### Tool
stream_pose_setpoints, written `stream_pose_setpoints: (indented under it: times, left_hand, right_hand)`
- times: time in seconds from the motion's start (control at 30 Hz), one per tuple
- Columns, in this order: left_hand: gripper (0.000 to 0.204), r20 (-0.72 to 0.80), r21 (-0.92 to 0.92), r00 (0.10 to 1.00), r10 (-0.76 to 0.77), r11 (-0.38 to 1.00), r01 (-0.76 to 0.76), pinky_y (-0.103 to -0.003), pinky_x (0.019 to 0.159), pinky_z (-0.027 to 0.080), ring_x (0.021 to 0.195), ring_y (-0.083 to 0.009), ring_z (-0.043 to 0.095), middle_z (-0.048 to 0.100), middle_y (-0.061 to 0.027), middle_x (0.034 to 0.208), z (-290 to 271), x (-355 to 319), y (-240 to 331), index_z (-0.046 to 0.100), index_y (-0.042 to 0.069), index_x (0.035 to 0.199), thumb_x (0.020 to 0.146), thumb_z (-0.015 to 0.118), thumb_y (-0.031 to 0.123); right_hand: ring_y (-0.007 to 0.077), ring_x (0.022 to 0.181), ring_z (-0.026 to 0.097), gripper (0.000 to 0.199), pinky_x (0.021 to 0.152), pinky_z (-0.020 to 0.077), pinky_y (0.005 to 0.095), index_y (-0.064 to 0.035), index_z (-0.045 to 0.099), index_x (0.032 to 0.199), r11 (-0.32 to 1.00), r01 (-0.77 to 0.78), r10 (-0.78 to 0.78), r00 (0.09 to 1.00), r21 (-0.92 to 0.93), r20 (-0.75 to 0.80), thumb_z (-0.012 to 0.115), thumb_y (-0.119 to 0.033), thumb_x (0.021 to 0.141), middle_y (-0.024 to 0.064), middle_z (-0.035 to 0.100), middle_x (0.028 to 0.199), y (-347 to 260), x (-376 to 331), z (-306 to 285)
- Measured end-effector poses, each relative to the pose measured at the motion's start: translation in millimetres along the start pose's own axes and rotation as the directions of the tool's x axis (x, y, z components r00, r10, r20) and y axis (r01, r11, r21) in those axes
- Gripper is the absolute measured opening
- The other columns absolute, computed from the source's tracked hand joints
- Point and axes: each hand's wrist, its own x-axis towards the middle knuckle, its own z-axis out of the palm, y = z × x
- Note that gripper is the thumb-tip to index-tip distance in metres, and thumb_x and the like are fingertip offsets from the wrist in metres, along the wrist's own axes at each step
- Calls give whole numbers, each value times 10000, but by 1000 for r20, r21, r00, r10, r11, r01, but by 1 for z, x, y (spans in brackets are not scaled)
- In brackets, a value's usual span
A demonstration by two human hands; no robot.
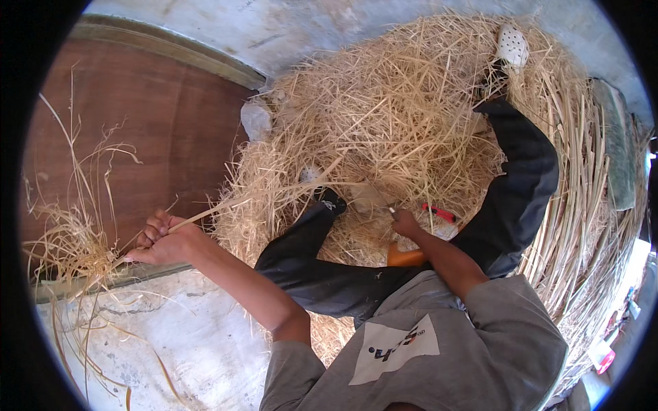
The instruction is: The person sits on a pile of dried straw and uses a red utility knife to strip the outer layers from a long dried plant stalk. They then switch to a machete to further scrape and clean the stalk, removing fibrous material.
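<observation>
My left hand (pixel 161 240) is stretched far out to the left, its fingers closed round a long pale plant strip (pixel 240 198). The strip runs from there toward the space between my feet. Beyond the fist a tuft of dry, curling fibres (pixel 82 240) fans out; it seems to be the strip's frayed end. Close in front of my body, my right hand (pixel 406 223) is closed on a thin tool with a metal end (pixel 392 209), perhaps a knife; most of it is hidden. Just right of that hand lies a red-handled tool (pixel 439 213).
Shredded straw (pixel 404 103) covers the floor around my legs. Bundled long stalks (pixel 558 178) stand along the right. To the left is a brown wooden door (pixel 144 130), with a pale stone (pixel 256 121) by its corner. An orange object (pixel 404 256) sits between my legs.
</observation>
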Motion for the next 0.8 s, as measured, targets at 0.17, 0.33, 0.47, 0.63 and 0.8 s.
stream_pose_setpoints:
  times: [0.17,0.33,0.47,0.63,0.8]
  left_hand:
    - [528,52,-21,999,17,1000,-16,-254,453,252,464,-121,240,205,18,497,-22,14,0,261,168,618,963,382,548]
    - [539,35,-17,999,6,1000,-5,-255,457,239,461,-123,242,217,15,487,-23,13,3,265,171,607,951,405,563]
    - [548,-21,4,999,27,1000,-27,-258,457,228,461,-127,238,226,15,487,-46,34,6,254,174,599,947,410,567]
    - [549,-111,-2,993,30,1000,-31,-264,460,223,464,-129,227,214,16,490,-57,40,0,249,173,599,950,407,562]
    - [549,29,-18,999,46,999,-46,-265,462,221,458,-125,217,194,20,496,-54,37,4,247,172,597,953,400,562]
  right_hand:
    - [375,626,576,209,597,473,414,26,582,852,915,23,-20,1000,402,-13,570,-112,697,211,575,671,-140,8,-57]
    - [356,629,579,188,588,455,402,-1,569,869,793,-93,50,995,602,88,544,-91,706,213,572,679,-146,9,-54]
    - [386,678,587,162,618,467,412,-10,557,852,934,-150,137,989,325,63,562,-96,714,210,586,701,-97,5,-35]
    - [404,827,622,257,712,486,490,-43,589,945,951,-55,59,998,304,-7,613,-178,728,224,642,859,-122,8,-31]
    - [415,786,615,300,698,490,477,-27,598,991,960,-75,73,997,268,18,599,-155,719,243,629,819,-135,6,-40]
